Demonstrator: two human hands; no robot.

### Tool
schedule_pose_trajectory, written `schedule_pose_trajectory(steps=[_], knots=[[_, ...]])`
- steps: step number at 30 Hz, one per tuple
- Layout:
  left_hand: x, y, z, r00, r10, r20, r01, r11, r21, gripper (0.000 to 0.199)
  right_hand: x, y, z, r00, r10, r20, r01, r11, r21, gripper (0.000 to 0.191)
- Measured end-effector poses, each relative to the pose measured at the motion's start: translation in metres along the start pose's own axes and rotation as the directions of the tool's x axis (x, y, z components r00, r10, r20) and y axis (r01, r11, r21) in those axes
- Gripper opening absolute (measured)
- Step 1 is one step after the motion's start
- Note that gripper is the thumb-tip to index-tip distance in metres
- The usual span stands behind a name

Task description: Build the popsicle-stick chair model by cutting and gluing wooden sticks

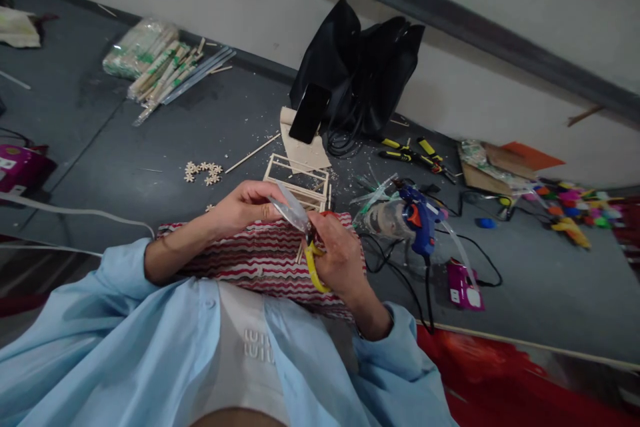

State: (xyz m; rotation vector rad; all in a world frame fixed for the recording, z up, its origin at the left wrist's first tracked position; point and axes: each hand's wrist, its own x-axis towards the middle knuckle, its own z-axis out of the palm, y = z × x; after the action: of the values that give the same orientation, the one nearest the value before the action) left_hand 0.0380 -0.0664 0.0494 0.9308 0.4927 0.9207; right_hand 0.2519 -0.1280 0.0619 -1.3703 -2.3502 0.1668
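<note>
My right hand (343, 253) is closed round the yellow handle of a pair of scissors (315, 270), whose blades point up and to the left. My left hand (250, 208) is closed in a pinch beside the blade tips; what sits between its fingers is too small to make out. Just beyond both hands, a small frame of thin wooden sticks (295, 163) lies on the table, partly hidden by them. Under my hands spreads a red-and-white striped cloth (245, 250). Small wooden flower shapes (204, 170) lie to the left, near a loose stick (253, 152).
A phone (310, 112) rests on a beige cloth before a black bag (350, 60). To the right, a blue glue gun (423, 220) leans at a clear plastic container (385, 220), with pliers (400, 150) behind. Bundled sticks (163, 73) lie far left. Cables trail across the table.
</note>
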Motion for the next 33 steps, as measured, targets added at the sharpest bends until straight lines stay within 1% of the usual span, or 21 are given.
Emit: schedule_pose_trajectory(steps=[4,7,11,15,20,27,33], knots=[[-0.001,0.001,0.003,1.0,0.005,0.015,-0.005,1.0,-0.025,0.022,0.001,0.002,0.002,1.0,0.002,-0.023,-0.002,1.0,-0.002,0.038],[-0.002,0.002,0.004,0.999,-0.035,0.009,0.036,0.999,-0.038,0.02,0.004,0.003,-0.001,0.999,-0.014,-0.047,0.013,1.0,-0.021,0.035],[-0.003,0.002,0.003,0.996,-0.086,-0.006,0.086,0.994,-0.074,0.022,0.008,0.004,-0.006,0.996,-0.064,-0.066,0.062,0.997,-0.035,0.034],[-0.002,0.001,0.001,0.992,-0.125,-0.008,0.124,0.989,-0.081,0.024,0.009,0.004,-0.009,0.996,-0.077,-0.054,0.075,0.997,-0.035,0.033],[-0.001,0.0,-0.001,0.988,-0.15,-0.025,0.148,0.986,-0.077,0.022,0.01,0.004,-0.011,0.993,-0.102,-0.053,0.098,0.992,-0.074,0.038],[-0.001,0.001,0.001,0.986,-0.168,0.012,0.168,0.976,-0.135,0.024,0.011,0.004,-0.008,0.993,-0.1,-0.064,0.094,0.991,-0.1,0.04],[0.0,0.001,0.002,0.985,-0.172,0.005,0.171,0.976,-0.133,0.027,0.011,0.006,-0.006,0.995,-0.089,-0.041,0.085,0.991,-0.101,0.045]])
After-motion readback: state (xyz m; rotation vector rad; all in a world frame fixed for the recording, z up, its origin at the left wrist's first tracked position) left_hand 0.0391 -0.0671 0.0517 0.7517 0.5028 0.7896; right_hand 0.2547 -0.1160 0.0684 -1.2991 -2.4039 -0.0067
